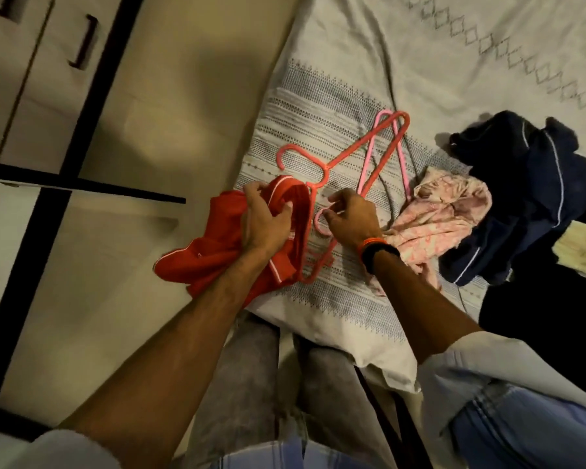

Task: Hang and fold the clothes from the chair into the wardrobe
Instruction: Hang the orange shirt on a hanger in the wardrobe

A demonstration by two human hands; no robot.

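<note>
At the centre of the frame, the left hand (264, 214) grips a bunched red garment with white piping (224, 245) at its neck opening, while the right hand (349, 221) pinches the hook of a pink plastic hanger (322, 225) lying on the patterned grey bedspread (318, 113). This looks like the hanging step: next the hanger must be threaded into the neck. A second red plastic hanger (359, 143) lies above; crumpled pink floral cloth (444, 211) and dark navy clothes (528, 198) wait at right.
</note>
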